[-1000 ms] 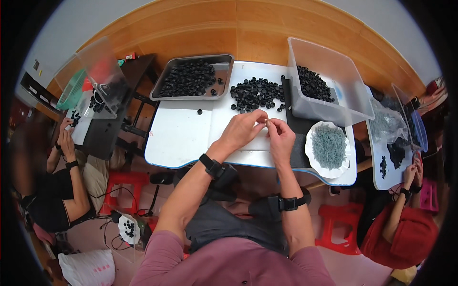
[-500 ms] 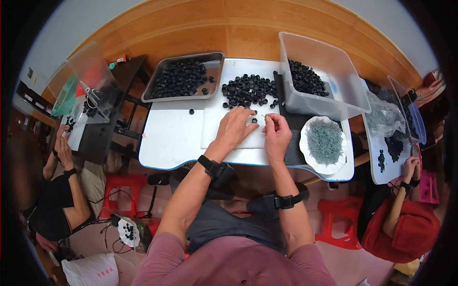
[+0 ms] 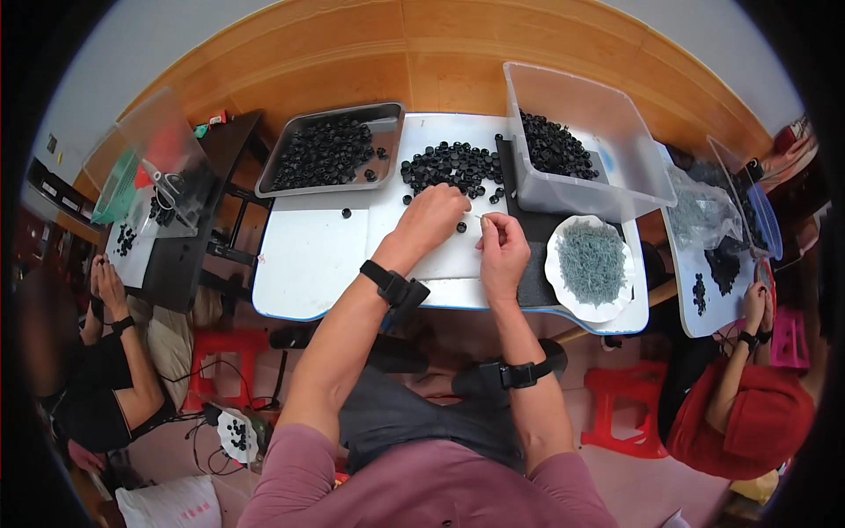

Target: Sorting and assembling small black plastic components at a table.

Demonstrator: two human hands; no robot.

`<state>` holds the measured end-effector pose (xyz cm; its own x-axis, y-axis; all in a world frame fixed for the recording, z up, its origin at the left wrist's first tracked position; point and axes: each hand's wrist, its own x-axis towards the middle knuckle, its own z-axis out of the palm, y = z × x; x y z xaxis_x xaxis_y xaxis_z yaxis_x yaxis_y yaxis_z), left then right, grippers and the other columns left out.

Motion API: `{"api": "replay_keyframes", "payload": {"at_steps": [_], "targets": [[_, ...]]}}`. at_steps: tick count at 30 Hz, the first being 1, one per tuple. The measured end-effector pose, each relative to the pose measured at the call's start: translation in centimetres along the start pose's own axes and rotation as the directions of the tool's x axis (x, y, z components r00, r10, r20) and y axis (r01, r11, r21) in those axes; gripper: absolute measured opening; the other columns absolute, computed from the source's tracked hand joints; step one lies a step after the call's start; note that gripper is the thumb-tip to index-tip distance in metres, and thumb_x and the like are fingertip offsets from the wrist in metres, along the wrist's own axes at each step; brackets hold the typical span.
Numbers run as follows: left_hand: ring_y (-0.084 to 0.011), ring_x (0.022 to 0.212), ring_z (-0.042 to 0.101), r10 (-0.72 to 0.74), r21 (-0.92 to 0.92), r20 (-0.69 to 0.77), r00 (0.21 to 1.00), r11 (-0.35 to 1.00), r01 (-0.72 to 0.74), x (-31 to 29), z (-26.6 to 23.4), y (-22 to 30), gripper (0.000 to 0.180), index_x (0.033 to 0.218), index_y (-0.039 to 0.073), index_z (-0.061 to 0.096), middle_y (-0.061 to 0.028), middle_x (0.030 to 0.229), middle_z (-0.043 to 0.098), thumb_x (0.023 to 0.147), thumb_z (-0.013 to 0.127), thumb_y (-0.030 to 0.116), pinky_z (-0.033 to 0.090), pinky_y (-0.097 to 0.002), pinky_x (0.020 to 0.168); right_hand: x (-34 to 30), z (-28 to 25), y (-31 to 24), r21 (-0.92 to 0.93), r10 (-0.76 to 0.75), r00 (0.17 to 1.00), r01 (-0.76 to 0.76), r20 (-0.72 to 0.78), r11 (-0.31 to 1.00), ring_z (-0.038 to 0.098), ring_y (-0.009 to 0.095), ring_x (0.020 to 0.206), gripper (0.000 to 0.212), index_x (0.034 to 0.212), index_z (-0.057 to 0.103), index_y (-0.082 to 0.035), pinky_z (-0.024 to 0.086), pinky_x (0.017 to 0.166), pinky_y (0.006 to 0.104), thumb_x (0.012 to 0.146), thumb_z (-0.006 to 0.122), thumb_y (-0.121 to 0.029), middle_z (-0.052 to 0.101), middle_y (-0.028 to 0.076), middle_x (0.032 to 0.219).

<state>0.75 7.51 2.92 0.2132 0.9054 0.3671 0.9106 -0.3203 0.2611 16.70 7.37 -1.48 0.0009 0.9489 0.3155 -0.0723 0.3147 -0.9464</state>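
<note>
My left hand (image 3: 433, 216) is closed, with its fingers curled down at the near edge of a pile of small round black parts (image 3: 453, 163). Whatever lies under its fingertips is hidden. My right hand (image 3: 503, 255) pinches a small thin piece (image 3: 478, 216), its tip pointing toward the left hand. On the white board between the hands rests a single black part (image 3: 461, 227), touched by neither. Right of the right hand stands a white scalloped plate (image 3: 553, 275) heaped with thin grey-green pieces (image 3: 591, 261).
A metal tray (image 3: 387, 136) of black parts stands at the back left. A clear plastic bin (image 3: 607, 194) with more is at the back right, beside a dark mat (image 3: 539, 286). One black part (image 3: 346, 213) lies apart on the left. People work at tables on both sides.
My left hand has gone from spread fingers to curled ones and moved slightly toward the pile. A black part near its fingertips is out of sight. The right hand still pinches the thin piece.
</note>
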Motion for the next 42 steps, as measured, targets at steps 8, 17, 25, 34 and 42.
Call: {"api": "replay_keyframes", "payload": {"at_steps": [8, 17, 25, 34, 42], "targets": [[-0.0231, 0.085, 0.073, -0.396, -0.541, -0.113, 0.911, 0.794, 0.278, -5.4, -0.5, 2.1, 0.02, 0.108, 0.003, 0.076, -0.012, 0.101, 0.076, 0.088, 0.073, 0.006, 0.058, -0.0327, 0.077, 0.2, -0.2, 0.5, 0.003, 0.004, 1.0, -0.004, 0.025, 1.0, 0.059, 0.008, 0.061, 0.007, 0.097, 0.07, 0.001, 0.047, 0.056, 0.0248, 0.096, 0.069, -0.006, 0.066, 0.004, 0.084], [-0.0199, 0.09, 0.074, -0.579, -0.703, -0.166, 0.798, 0.637, 0.316, -7.9, 2.0, 2.6, 0.029, 0.113, -0.001, 0.071, -0.0126, 0.102, 0.076, 0.085, 0.074, -0.001, 0.059, -0.0312, 0.083, -0.7, 0.0, -0.7, -0.128, -0.028, 0.958, 0.067, 0.286, 0.989, 0.063, 0.012, 0.066, 0.007, 0.096, 0.071, 0.0, 0.05, 0.061, 0.0277, 0.092, 0.071, -0.005, 0.069, 0.007, 0.085], [-0.0232, 0.09, 0.074, -0.481, -0.65, -0.214, 0.85, 0.72, 0.243, -7.7, 1.5, 3.1, 0.034, 0.118, 0.001, 0.068, -0.0144, 0.102, 0.074, 0.084, 0.072, -0.003, 0.059, -0.033, 0.081, -0.7, 0.0, -1.2, -0.2, -0.09, 0.917, 0.18, 0.388, 0.963, 0.066, 0.019, 0.069, 0.009, 0.096, 0.071, 0.001, 0.052, 0.064, 0.0316, 0.092, 0.072, -0.007, 0.071, 0.011, 0.088], [-0.025, 0.089, 0.075, -0.378, -0.49, -0.344, 0.859, 0.853, 0.18, -7.9, 2.3, 3.4, 0.032, 0.116, 0.0, 0.069, -0.0141, 0.105, 0.074, 0.085, 0.071, -0.005, 0.061, -0.034, 0.08, -0.7, 0.1, -0.7, -0.289, -0.092, 0.904, 0.229, 0.418, 0.93, 0.067, 0.022, 0.069, 0.008, 0.095, 0.072, -0.001, 0.053, 0.064, 0.0332, 0.09, 0.073, -0.008, 0.071, 0.011, 0.086], [-0.025, 0.091, 0.076, -0.415, -0.567, -0.29, 0.862, 0.8, 0.195, -8.0, 2.0, 3.3, 0.032, 0.116, 0.0, 0.069, -0.0141, 0.103, 0.075, 0.085, 0.072, -0.004, 0.061, -0.0338, 0.082, -0.6, 0.2, -0.5, -0.26, -0.053, 0.916, 0.168, 0.398, 0.951, 0.066, 0.018, 0.065, 0.009, 0.093, 0.074, -0.001, 0.052, 0.062, 0.0312, 0.088, 0.075, -0.009, 0.072, 0.01, 0.085]]}}
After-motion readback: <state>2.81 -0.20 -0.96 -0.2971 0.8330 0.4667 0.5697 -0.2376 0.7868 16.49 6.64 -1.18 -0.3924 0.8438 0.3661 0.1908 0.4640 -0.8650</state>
